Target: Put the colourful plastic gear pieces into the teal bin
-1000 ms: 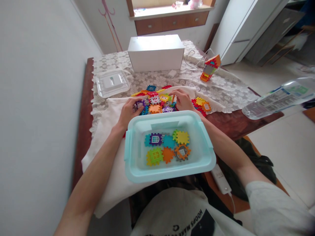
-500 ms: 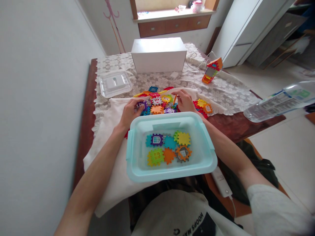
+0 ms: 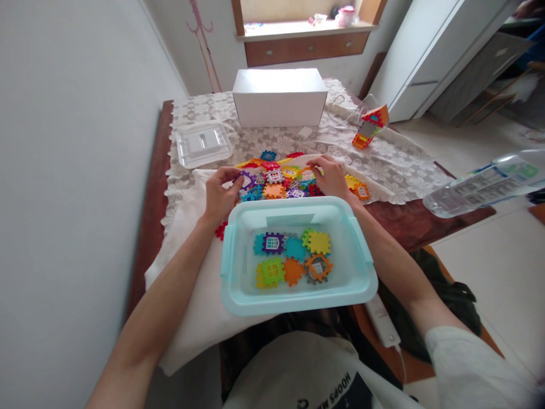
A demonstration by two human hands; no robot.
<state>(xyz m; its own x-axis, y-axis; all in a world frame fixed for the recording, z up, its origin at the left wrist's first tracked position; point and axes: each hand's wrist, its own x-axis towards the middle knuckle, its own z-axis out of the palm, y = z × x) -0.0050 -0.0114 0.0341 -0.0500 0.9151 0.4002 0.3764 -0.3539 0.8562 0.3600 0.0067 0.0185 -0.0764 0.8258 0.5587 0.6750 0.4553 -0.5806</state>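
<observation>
A pile of coloured interlocking plastic tiles [image 3: 281,182] lies on a white cloth [image 3: 187,227] on the table. My left hand [image 3: 219,196] pinches a purple frame tile [image 3: 246,180] at the pile's left edge. My right hand [image 3: 330,176] rests on the pile's right side, fingertips pinching a small piece that I cannot make out clearly. A pale teal plastic bin [image 3: 298,301] sits nearest me, holding several tiles [image 3: 293,258] laid flat on its bottom.
A white box [image 3: 279,96] stands at the back of the lace-covered table [image 3: 383,165]. A clear lid [image 3: 203,145] lies at the back left. A small tile house [image 3: 369,126] stands at the back right. A plastic bottle [image 3: 481,184] juts in from the right. A white charger [image 3: 382,321] lies by my lap.
My left hand has lifted the purple frame tile off the pile's left edge. My right hand has shifted slightly to the right. The view has drifted a little.
</observation>
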